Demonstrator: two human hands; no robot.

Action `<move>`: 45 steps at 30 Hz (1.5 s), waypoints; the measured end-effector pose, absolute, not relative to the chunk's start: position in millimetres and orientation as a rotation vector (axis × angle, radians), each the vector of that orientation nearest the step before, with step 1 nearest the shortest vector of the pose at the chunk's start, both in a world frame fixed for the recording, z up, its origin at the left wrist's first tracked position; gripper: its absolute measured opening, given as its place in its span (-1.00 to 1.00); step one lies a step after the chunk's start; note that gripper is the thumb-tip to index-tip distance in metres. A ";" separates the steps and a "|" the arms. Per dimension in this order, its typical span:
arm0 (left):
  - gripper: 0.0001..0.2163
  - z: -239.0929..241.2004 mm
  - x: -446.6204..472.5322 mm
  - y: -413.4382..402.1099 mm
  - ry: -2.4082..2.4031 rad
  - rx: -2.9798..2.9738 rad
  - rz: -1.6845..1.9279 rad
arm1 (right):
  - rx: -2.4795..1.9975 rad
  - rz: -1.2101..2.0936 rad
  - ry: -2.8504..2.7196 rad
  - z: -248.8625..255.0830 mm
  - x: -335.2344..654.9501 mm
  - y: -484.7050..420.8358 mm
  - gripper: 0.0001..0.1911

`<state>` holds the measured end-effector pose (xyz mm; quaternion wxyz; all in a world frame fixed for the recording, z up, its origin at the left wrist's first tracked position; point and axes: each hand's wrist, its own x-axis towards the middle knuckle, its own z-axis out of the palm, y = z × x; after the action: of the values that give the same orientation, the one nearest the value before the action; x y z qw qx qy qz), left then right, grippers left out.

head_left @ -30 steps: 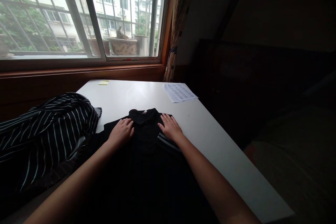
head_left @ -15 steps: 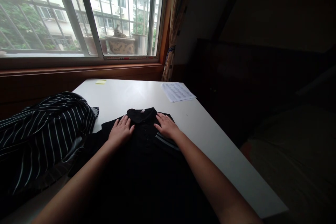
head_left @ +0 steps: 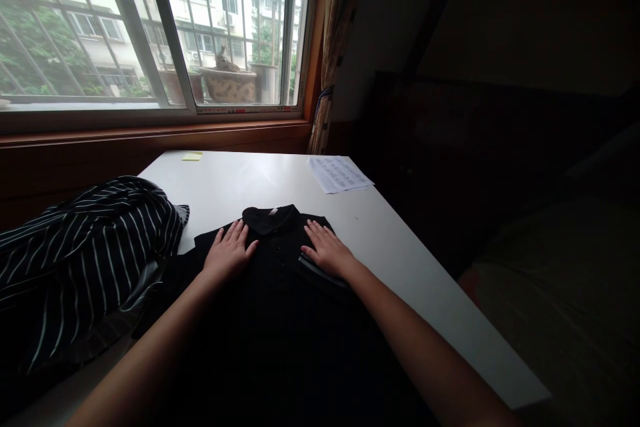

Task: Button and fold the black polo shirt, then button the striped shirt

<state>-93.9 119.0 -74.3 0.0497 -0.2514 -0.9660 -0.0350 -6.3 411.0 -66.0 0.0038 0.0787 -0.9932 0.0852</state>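
A black collared polo shirt [head_left: 273,267] lies front side up on the white table [head_left: 240,177], its collar toward the window. On the shirt's left shoulder area, beside the collar, my left hand [head_left: 227,255] rests flat with fingers stretched out. My right hand [head_left: 326,250] lies flat on the opposite shoulder, fingers extended, a little apart from the collar. Under and beside the right hand shows a sleeve edge with grey stripes [head_left: 323,270], folded inward over the shirt. The lower part of the shirt blends into darkness.
A heap of black cloth with white stripes [head_left: 100,240] lies on the left. Printed sheets [head_left: 340,175] sit at the table's far right corner, and a yellow note [head_left: 192,156] at the far left. Behind the table is a barred window [head_left: 235,33] with a tied curtain [head_left: 323,100].
My right hand has slid right and slightly down, away from the collar. The left hand stays almost in place on the shirt.
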 end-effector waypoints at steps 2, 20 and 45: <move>-0.37 -73.8 -93.2 119.3 -2.936 -0.763 -0.106 | 0.271 0.262 -3.106 -66.1 5.0 410.8 -0.17; -0.37 -74.5 -92.8 119.2 -2.928 -0.761 -0.039 | 0.312 0.351 -3.192 -49.2 87.7 417.4 -0.27; -0.79 -28.9 -63.2 141.2 -2.634 -0.915 -0.770 | -0.035 0.339 -2.789 -60.0 173.8 480.6 -0.70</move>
<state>-63.2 141.2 -28.9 0.1239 -0.3140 -0.9035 -0.2641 173.8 480.6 -60.0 0.1651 -0.0124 -0.9790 0.1188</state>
